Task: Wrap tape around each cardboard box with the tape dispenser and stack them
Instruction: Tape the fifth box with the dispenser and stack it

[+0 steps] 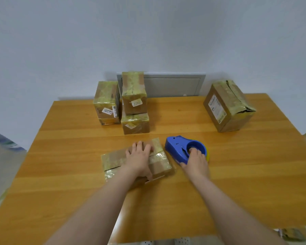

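A flat cardboard box [113, 160] with yellowish tape across it lies on the wooden table [237, 165] near the middle. My left hand [140, 158] presses down on top of it, fingers spread and thumb over its near edge. Just right of the box rests a blue tape dispenser [180, 147] with a yellow roll, and my right hand [196, 160] grips its round end, fingers inside the hub. At the back left stand taped boxes: a tall box [106, 101] and a two-box stack [134, 110]. A larger taped box [228, 105] sits tilted at the back right.
A grey panel [173, 85] is set in the white wall behind the table. Bare tabletop stretches between the back boxes and along the near side. More taped material [291, 235] shows at the bottom right corner, off the table.
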